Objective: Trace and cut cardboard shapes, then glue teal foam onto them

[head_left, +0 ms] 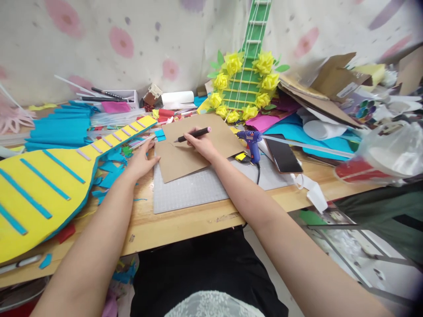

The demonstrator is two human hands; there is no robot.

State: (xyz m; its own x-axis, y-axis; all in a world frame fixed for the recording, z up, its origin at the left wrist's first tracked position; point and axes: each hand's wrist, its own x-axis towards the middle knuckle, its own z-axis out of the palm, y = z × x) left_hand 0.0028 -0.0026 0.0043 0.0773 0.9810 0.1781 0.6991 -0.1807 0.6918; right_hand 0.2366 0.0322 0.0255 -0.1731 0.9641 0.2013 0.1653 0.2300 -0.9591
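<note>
A brown sheet of cardboard point(185, 160) lies at a slant over a grey cutting mat point(198, 189). My right hand point(200, 145) rests on it, fingers closed around a black pen point(198, 133) whose tip points left at the cardboard. Faint dark marks show near the tip. My left hand point(143, 158) lies at the cardboard's left edge, its fingers spread and stretched out, holding nothing. Just beyond its fingertips sits a small blue piece of paper point(160, 134).
A yellow guitar-shaped cutout point(49, 189) fills the left side. A green one with yellow flowers point(243, 88) leans at the back. On the right are a blue glue gun point(253, 143), a phone point(283, 154) and a bagged red cup point(360, 169). Paper scraps clutter the table point(158, 233).
</note>
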